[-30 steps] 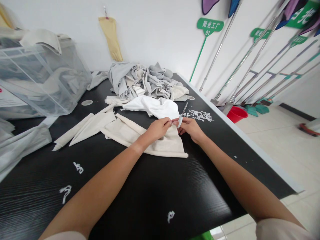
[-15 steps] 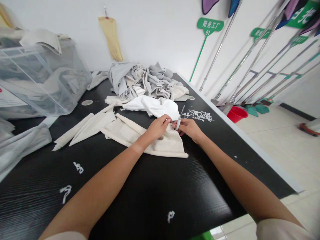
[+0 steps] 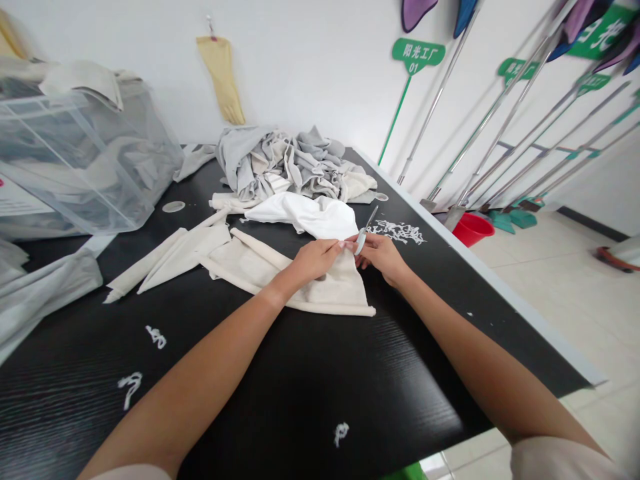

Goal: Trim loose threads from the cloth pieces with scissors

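A cream cloth piece (image 3: 340,290) lies spread on the black table, its edges rolled. My left hand (image 3: 316,259) is closed in a pinch on the cloth's upper edge. Right beside it, my right hand (image 3: 381,257) is closed around small scissors (image 3: 361,241) with pale handles, the blades pointing up and away from the cloth. The fingertips of both hands meet at the cloth's edge, so what exactly lies between them is hidden. Just behind the hands is a white cloth (image 3: 305,212).
A heap of grey and cream cloths (image 3: 290,160) stands at the back, and a clear plastic bin (image 3: 120,180) of cloth at the left. White thread scraps (image 3: 400,231) lie right of the hands. Mops and a red bucket (image 3: 473,229) are beyond the table's right edge (image 3: 500,290).
My fingertips have come together at the cloth's edge. The scissors have turned slightly, their blades leaning further right. The cloth has hardly moved.
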Action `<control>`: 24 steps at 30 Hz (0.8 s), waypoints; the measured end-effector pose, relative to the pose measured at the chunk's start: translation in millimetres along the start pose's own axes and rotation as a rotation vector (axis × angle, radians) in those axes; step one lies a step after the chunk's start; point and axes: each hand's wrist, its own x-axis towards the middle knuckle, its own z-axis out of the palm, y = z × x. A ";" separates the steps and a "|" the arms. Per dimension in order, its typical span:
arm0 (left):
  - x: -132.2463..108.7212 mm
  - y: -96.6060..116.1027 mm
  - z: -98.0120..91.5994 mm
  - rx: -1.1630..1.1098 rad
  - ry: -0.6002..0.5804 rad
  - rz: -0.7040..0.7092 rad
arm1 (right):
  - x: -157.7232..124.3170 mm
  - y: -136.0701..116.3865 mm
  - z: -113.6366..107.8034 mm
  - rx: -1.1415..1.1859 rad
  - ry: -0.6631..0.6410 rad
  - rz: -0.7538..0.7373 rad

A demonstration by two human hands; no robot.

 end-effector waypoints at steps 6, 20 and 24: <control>-0.2 -0.4 2.0 0.001 -0.008 -0.008 | 0.9 1.5 1.0 -0.008 0.036 0.050; 3.0 -0.5 1.4 -0.017 0.113 0.003 | 0.1 3.0 0.4 0.038 -0.009 0.045; 3.9 -0.7 3.6 0.044 0.112 -0.013 | -0.7 2.6 2.9 0.050 -0.057 0.046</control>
